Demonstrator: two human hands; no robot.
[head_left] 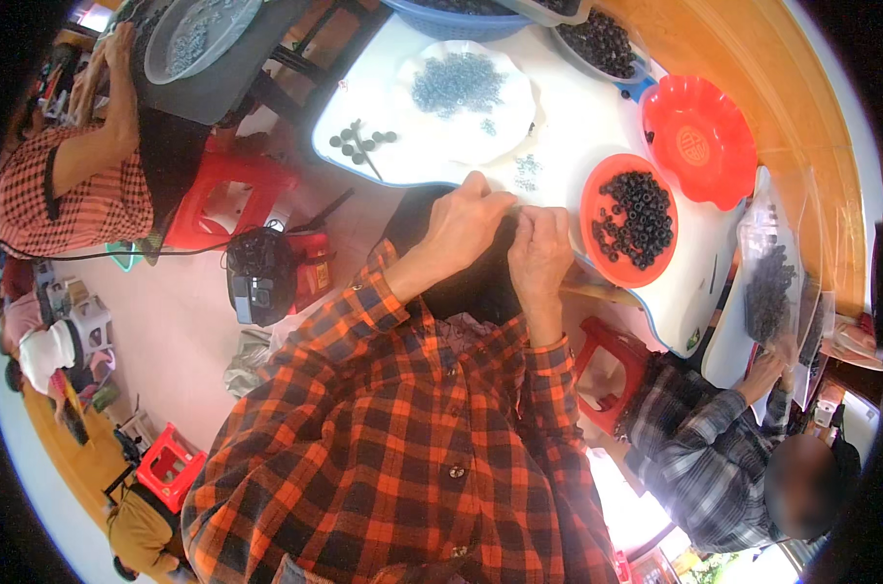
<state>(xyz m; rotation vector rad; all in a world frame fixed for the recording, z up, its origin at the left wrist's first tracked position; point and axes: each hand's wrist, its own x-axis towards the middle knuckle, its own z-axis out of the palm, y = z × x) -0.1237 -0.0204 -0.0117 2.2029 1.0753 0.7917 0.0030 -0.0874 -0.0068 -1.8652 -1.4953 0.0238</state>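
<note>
Both hands are working at the near edge of the white table, close together and almost touching. The left hand is curling its fingers into a narrow pinch, and the right hand is closing its fingers the same way. Something small is sitting between the fingertips, too tiny to make out, so I cannot tell exactly what they are gripping.

Just right of the hands, the orange bowl is sitting on the table, heaped with black rings: small, dark, glossy, round with a hole in the middle. Beyond that bowl, an empty red dish with a scalloped rim is lying farther right. Behind the hands, a white plate is carrying a pile of small grey washers, with a few more washers scattered on the table between plate and hands. Left of the plate, several dark rings are lying in a loose cluster.

At the right end of the table, another person's hand is reaching toward a clear bag of dark pieces.
</note>
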